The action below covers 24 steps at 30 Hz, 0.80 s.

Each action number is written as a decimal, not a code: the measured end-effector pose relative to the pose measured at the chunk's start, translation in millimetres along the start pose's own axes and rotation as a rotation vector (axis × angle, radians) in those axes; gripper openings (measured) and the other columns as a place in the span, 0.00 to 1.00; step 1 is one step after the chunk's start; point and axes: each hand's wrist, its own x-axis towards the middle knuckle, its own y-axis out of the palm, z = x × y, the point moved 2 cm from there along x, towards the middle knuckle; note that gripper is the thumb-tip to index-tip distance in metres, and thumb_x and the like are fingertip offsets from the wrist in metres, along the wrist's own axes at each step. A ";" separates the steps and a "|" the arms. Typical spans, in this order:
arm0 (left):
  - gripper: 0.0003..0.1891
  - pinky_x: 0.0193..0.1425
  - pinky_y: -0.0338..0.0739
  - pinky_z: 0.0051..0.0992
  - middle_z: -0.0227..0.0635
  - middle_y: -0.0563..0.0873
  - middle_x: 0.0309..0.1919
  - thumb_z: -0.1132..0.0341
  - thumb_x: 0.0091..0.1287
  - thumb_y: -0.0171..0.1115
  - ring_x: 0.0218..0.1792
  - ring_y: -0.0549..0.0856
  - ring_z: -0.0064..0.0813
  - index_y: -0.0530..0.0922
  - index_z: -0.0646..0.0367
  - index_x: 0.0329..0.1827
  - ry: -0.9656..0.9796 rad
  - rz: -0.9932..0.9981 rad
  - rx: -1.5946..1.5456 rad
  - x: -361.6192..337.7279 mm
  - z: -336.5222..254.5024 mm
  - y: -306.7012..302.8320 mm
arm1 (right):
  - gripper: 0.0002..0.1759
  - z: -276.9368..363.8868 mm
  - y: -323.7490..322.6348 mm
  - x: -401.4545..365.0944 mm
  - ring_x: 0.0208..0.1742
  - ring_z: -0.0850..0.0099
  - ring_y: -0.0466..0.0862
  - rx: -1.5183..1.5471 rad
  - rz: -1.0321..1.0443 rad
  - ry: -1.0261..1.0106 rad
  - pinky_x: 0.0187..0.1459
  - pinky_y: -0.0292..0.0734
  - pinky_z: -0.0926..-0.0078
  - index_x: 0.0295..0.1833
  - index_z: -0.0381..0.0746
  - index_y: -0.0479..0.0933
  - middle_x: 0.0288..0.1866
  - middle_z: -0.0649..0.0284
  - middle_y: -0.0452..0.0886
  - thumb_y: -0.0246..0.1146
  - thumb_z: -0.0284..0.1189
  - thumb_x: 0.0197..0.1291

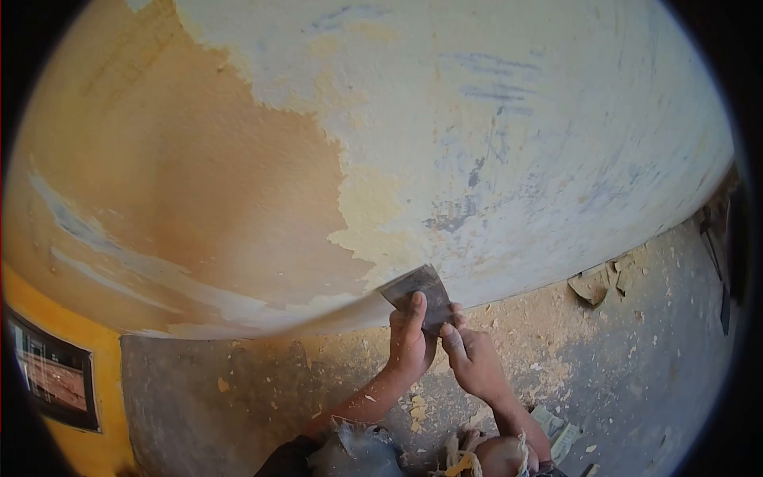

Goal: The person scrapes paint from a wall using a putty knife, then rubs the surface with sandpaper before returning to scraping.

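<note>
A dark, flat, roughly square piece (419, 296) is held up in front of the lower wall. My left hand (409, 338) grips it from the left, thumb lying on its face. At its lower right corner my right hand (470, 354) pinches the edge between thumb and fingers. The wall (517, 159) behind has pale, scuffed paint on the right and a large tan patch (238, 175) with a ragged edge on the left. Whether the piece touches the wall cannot be made out.
Paint flakes lie over the grey floor (278, 397). Larger curled pieces (590, 288) rest by the wall's foot at right. A yellow wall (111, 389) with a dark-framed window (56, 372) is at lower left. Crumpled paper (556, 432) lies beside my right forearm.
</note>
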 end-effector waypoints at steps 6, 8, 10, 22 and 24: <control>0.22 0.42 0.84 0.36 0.46 0.87 0.36 0.52 0.75 0.56 0.33 0.87 0.36 0.76 0.67 0.49 0.032 0.049 -0.087 3.3 4.1 -10.1 | 0.30 2.8 2.7 3.0 0.20 0.66 0.69 0.037 0.008 0.074 0.30 0.68 0.62 0.26 0.28 0.73 0.16 0.51 0.70 0.50 0.42 0.77; 0.22 0.41 0.83 0.35 0.43 0.85 0.35 0.49 0.75 0.55 0.33 0.86 0.36 0.76 0.64 0.48 0.051 0.038 -0.026 5.7 4.3 -8.6 | 0.30 4.0 -1.2 7.5 0.18 0.60 0.73 -0.005 0.021 0.050 0.28 0.69 0.61 0.28 0.29 0.75 0.16 0.48 0.70 0.50 0.42 0.76; 0.23 0.38 0.82 0.34 0.40 0.85 0.34 0.45 0.75 0.53 0.32 0.85 0.35 0.75 0.60 0.47 0.083 0.004 0.022 7.9 -1.8 -3.8 | 0.28 17.6 -7.9 12.2 0.22 0.51 0.77 -0.004 0.030 0.040 0.30 0.72 0.56 0.30 0.29 0.78 0.18 0.44 0.73 0.52 0.42 0.75; 0.25 0.37 0.82 0.36 0.40 0.83 0.32 0.43 0.74 0.52 0.31 0.84 0.36 0.73 0.60 0.48 0.075 -0.086 0.099 6.7 -5.2 -16.2 | 0.20 5.7 11.6 6.4 0.24 0.44 0.81 0.048 0.039 0.060 0.28 0.74 0.56 0.44 0.31 0.82 0.22 0.41 0.77 0.54 0.39 0.73; 0.25 0.37 0.82 0.36 0.41 0.82 0.31 0.43 0.74 0.54 0.31 0.84 0.36 0.73 0.61 0.48 0.096 -0.049 0.074 7.8 -14.7 -15.9 | 0.22 30.1 3.9 15.5 0.24 0.44 0.81 0.044 0.077 0.040 0.28 0.74 0.56 0.44 0.30 0.82 0.22 0.41 0.77 0.53 0.39 0.73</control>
